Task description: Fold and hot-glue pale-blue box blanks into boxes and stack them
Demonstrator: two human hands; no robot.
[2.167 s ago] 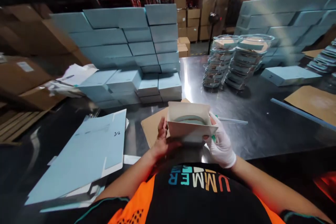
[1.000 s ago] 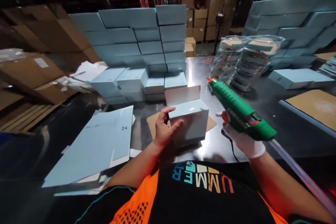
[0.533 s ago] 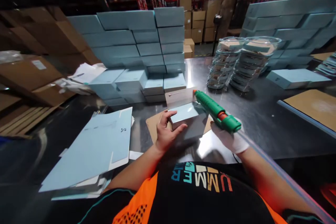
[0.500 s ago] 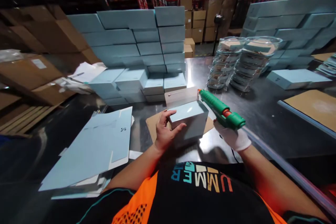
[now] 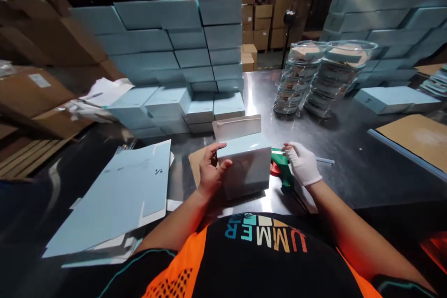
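A small light blue box [image 5: 244, 167] stands on a brown cardboard sheet [image 5: 195, 165] on the steel table [image 5: 349, 163], close in front of me. Its white lid flap [image 5: 237, 126] stands open at the back, with a thin line across it. My bare left hand [image 5: 209, 170] grips the box's left side, thumb on top. My gloved right hand [image 5: 303, 164] rests on a green glue gun [image 5: 281, 170], which lies on the table against the box's right side; its cord runs toward me.
Flat blue box blanks [image 5: 118, 195] lie at the left. A wall of finished blue boxes [image 5: 174, 60] rises behind, with more [image 5: 384, 23] at the right. Two stacks of clear round dishes [image 5: 314, 79] stand at the back right. Brown cardboard [image 5: 415, 135] lies at the right edge.
My right hand has brought the glue gun down from the open flap onto the table beside the box. My left hand has stayed on the box.
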